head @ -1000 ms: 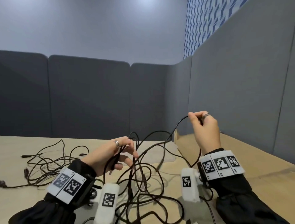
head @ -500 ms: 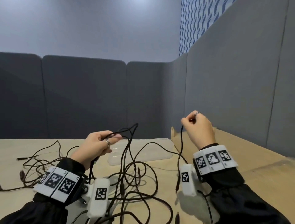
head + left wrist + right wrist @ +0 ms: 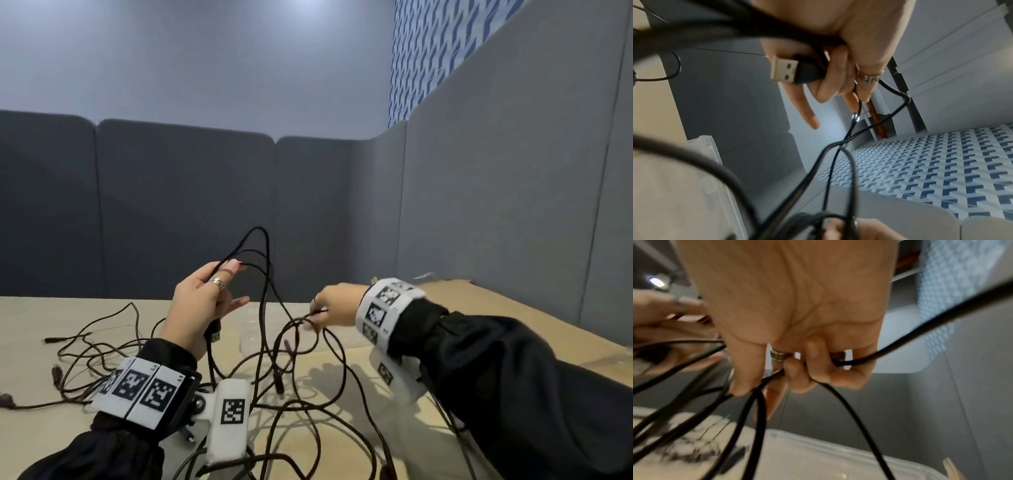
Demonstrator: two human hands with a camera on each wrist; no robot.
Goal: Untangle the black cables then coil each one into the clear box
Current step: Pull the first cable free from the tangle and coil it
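both hands grip black cables (image 3: 270, 329): left hand (image 3: 200, 308) fingers curled, right hand (image 3: 337, 308) pinching.

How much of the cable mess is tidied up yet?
Nothing looks finished: no coil shows in the visible part of the clear box. In hand: the left hand grips a USB plug and cable loops; the right hand pinches a strand. Left: the tangle of black cables.

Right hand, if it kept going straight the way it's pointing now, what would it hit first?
Probably the hanging black cables between the hands, then the left hand. The right hand points leftward, pinching one strand; depth is unclear.
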